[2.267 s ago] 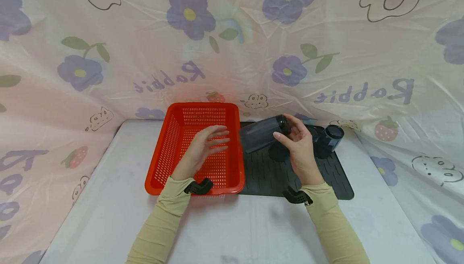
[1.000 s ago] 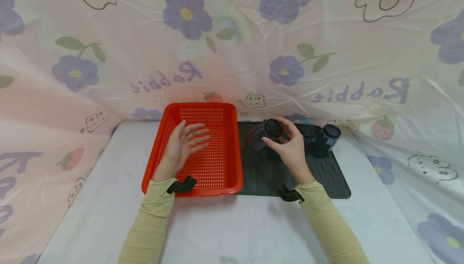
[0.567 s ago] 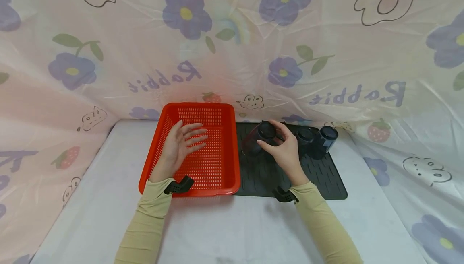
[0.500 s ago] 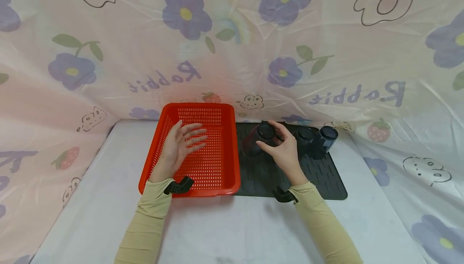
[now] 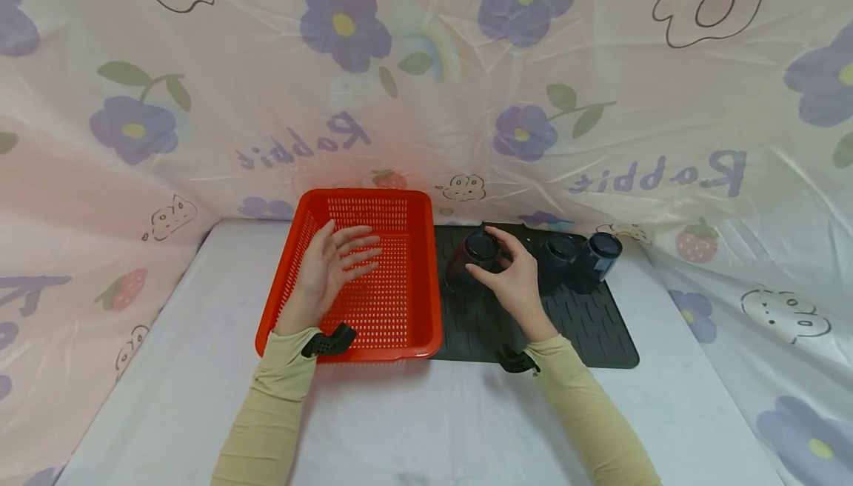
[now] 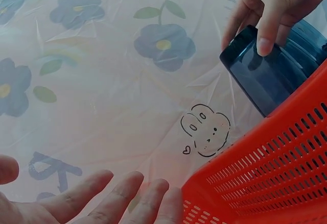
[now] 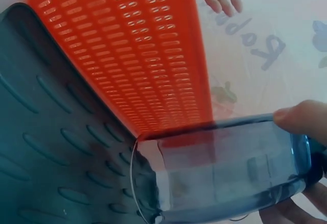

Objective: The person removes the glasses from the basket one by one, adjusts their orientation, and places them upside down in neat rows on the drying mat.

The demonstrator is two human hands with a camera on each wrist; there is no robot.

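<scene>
My right hand (image 5: 509,278) grips a dark blue translucent cup (image 5: 472,258) by its base, tilted over the black ridged drying mat (image 5: 586,330) just right of the red basket. The right wrist view shows the cup (image 7: 225,168) close up with a fingertip (image 7: 301,119) on its rim edge, mouth towards the mat (image 7: 46,147). The left wrist view catches the same cup (image 6: 271,76) held by the other hand's fingers. My left hand (image 5: 336,264) hovers flat over the red perforated basket (image 5: 413,330), fingers (image 6: 117,198) straight, holding nothing.
Two more dark cups (image 5: 556,256) (image 5: 596,256) stand at the back of the mat. A white table (image 5: 426,419) stretches towards me. A pink floral plastic sheet (image 5: 426,86) walls the back and both sides.
The right hand has lowered the cup from a raised sideways hold down onto the mat's left end. The left hand has drawn back a little over the basket.
</scene>
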